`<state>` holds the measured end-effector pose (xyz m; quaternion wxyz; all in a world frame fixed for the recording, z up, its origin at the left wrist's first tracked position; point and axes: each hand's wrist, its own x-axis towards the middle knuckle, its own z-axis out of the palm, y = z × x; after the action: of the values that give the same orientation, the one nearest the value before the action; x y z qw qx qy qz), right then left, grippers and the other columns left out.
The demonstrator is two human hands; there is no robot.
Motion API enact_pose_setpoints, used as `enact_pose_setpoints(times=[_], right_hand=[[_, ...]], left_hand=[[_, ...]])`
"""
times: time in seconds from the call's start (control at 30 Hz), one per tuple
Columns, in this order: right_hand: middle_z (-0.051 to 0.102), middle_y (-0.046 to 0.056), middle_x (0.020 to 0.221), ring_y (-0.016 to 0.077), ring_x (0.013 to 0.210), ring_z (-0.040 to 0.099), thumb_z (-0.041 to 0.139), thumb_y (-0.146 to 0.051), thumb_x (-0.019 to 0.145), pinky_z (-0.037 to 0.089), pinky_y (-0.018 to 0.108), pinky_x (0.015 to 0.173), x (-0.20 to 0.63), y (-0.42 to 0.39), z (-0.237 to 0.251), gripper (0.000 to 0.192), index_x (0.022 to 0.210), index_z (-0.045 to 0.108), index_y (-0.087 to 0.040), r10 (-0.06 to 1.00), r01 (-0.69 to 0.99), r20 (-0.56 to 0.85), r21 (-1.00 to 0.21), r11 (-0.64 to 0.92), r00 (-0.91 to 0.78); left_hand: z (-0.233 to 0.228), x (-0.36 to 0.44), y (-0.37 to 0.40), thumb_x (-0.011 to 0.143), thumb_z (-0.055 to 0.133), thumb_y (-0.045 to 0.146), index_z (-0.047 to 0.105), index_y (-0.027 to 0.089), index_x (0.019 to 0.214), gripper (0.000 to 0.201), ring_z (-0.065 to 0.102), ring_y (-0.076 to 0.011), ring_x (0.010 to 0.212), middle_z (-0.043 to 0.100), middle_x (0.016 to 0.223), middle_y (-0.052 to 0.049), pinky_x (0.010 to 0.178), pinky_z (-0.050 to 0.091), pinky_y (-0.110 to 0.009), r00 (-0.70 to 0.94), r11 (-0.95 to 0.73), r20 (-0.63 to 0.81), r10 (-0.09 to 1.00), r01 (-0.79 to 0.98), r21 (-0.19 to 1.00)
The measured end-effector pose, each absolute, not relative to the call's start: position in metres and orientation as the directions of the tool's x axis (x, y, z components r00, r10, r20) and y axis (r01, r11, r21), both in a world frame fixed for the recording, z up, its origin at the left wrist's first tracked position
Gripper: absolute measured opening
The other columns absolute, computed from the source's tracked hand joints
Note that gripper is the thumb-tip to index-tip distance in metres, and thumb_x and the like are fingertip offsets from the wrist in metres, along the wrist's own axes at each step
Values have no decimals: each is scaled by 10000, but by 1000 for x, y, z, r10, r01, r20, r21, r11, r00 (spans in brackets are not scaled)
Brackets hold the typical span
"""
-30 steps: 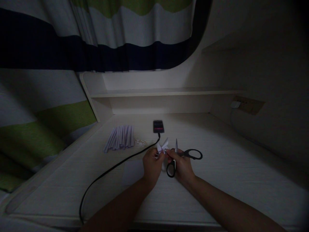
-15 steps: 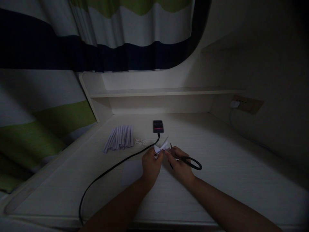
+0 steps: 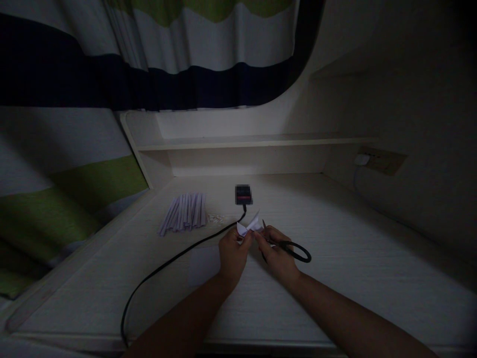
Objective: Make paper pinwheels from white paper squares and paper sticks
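Observation:
Between my two hands, over the middle of the desk, is a folded piece of white paper (image 3: 254, 223) with its corners sticking up. My left hand (image 3: 234, 251) is closed, pinching the paper's near edge between thumb and fingers. My right hand (image 3: 278, 252) also has its fingertips at the paper, and a pair of black-handled scissors (image 3: 300, 252) is held in it, the loop jutting out to the right and a thin tip pointing up. A flat white sheet of paper (image 3: 203, 266) lies on the desk, partly under my left hand.
Several rolled paper tubes (image 3: 184, 211) lie side by side at the left, with small pale bits (image 3: 216, 219) next to them. A small black device (image 3: 243, 194) has a black cable (image 3: 179, 256) curving to the front edge. A shelf (image 3: 257, 142) spans the back; a plug (image 3: 362, 159) sits in the right wall socket.
The paper's left corner stands slightly higher. Both hands and the scissors stay almost in the same place.

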<state>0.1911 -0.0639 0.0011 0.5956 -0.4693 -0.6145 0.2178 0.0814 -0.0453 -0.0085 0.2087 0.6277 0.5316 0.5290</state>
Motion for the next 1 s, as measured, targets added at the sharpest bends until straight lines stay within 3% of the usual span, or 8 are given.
enact_pose_setpoints(times=[0.23, 0.37, 0.5, 0.63, 0.77, 0.9, 1.0], right_hand=[[470, -40, 432, 92, 405, 416, 615, -402, 631, 310, 217, 411, 186, -64, 1, 262, 554, 526, -168, 963, -38, 116, -991, 129, 245], [508, -22, 452, 91, 402, 441, 637, -381, 606, 332, 217, 419, 184, -62, -3, 262, 521, 529, -158, 966, -223, 27, -971, 86, 256], [533, -6, 477, 91, 424, 462, 641, -367, 604, 358, 214, 440, 183, -61, -4, 263, 497, 535, -151, 966, -274, -21, -960, 52, 258], [502, -25, 465, 85, 406, 426, 640, -364, 601, 332, 212, 409, 185, -62, 0, 241, 526, 528, -164, 971, -209, 60, -972, 109, 231], [432, -40, 452, 89, 422, 392, 599, -335, 650, 298, 209, 399, 192, -60, 2, 210, 551, 509, -173, 956, 33, 242, -970, 239, 165], [418, -16, 548, 98, 503, 397, 525, -269, 728, 326, 224, 469, 202, -55, -4, 258, 497, 447, -186, 818, 325, 576, -774, 543, 6], [454, 8, 595, 108, 533, 415, 468, -232, 765, 347, 238, 508, 211, -51, -7, 224, 548, 502, -191, 718, 443, 671, -595, 671, -185]], left_hand=[[-9, 81, -46, 702, 521, 316, 615, 156, 689, 186, 550, -112, 569, 620, 622, -4, 567, 397, -213, -102, -359, 459, 882, 484, 798], [-9, 81, -48, 716, 500, 296, 593, 159, 649, 179, 548, -118, 593, 617, 627, -10, 593, 394, -219, -64, -377, 479, 875, 530, 759], [-10, 80, -47, 729, 480, 304, 579, 160, 642, 195, 528, -122, 586, 601, 614, -15, 591, 388, -226, -54, -373, 492, 869, 583, 722], [-11, 80, -47, 721, 486, 315, 575, 163, 635, 197, 524, -117, 575, 594, 603, -10, 577, 384, -220, -63, -365, 491, 869, 590, 720], [-12, 79, -45, 708, 500, 309, 587, 163, 662, 177, 543, -118, 595, 606, 625, -6, 578, 386, -215, -67, -366, 477, 876, 552, 749], [-13, 78, -43, 692, 512, 319, 585, 154, 632, 191, 528, -113, 529, 593, 572, 1, 521, 369, -211, -74, -321, 410, 909, 503, 802], [-14, 79, -41, 673, 520, 295, 590, 153, 608, 171, 523, -115, 511, 586, 544, 8, 505, 360, -210, -69, -304, 383, 921, 487, 819]])
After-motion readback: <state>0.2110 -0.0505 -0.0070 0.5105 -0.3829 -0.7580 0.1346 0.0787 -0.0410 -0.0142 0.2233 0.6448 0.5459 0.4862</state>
